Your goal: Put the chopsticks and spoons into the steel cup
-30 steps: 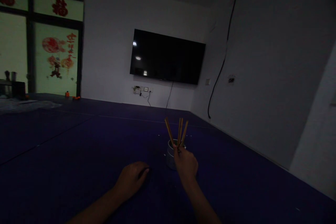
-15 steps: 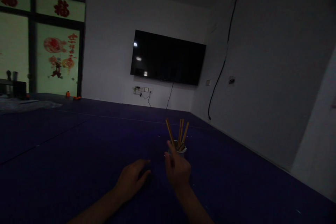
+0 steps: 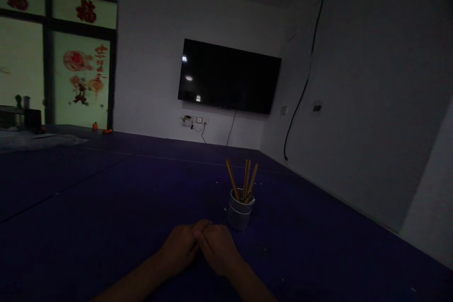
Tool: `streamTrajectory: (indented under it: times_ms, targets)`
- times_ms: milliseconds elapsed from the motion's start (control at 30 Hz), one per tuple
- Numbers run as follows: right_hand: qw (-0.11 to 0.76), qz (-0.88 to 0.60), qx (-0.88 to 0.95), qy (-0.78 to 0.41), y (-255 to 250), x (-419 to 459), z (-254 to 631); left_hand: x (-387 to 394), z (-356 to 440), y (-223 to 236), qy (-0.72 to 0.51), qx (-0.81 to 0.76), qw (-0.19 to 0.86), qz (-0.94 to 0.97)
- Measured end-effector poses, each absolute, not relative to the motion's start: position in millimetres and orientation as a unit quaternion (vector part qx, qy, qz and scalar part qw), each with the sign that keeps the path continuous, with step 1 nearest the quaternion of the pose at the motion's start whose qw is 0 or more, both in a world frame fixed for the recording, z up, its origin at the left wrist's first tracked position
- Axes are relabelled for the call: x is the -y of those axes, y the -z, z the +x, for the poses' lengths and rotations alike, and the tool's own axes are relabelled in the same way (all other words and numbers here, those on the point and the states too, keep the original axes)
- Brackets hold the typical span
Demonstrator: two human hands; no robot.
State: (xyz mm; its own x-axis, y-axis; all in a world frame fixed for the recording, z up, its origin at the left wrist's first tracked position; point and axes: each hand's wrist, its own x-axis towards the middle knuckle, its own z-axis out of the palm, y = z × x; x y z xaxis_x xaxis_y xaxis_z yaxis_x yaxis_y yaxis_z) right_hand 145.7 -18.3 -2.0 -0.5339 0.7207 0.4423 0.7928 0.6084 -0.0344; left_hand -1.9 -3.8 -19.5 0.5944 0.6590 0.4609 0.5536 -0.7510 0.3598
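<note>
My left hand (image 3: 180, 247) and my right hand (image 3: 218, 247) rest clasped together on the purple tabletop (image 3: 148, 198). Both are closed, with fingers folded against each other, and no object shows between them. Just beyond my right hand stands a grey cup (image 3: 238, 218) with a patterned side, upright and apart from the fingers. Several wooden chopsticks (image 3: 247, 177) lean in it, their upper ends fanned out above the rim. The lower ends are hidden inside the cup.
A clear plastic sheet (image 3: 46, 140) lies at the far left beside a dark object (image 3: 31, 120). Small orange items (image 3: 106, 130) sit at the back edge. A wall-mounted television (image 3: 230, 78) hangs beyond, and a black cable (image 3: 300, 96) runs down the right wall.
My right hand has come back from the cup and moved left, from a pointing shape into a clasp with my left hand. The chopsticks remain in the cup.
</note>
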Motion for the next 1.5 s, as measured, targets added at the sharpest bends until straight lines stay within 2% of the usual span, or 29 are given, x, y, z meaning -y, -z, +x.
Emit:
streamTrajectory:
  times_ms: [467, 1500]
  targets:
    - [0.235, -0.421, 0.873, 0.076, 1.5, 19.0, 143.9, 3.2, -0.5, 20.2, -0.311, -0.339, 0.074, 0.885]
    - [0.164, -0.448, 0.874, 0.088, -1.7, 21.6, 146.4, -0.3, -0.1, 19.7, -0.319, -0.321, 0.113, 0.885]
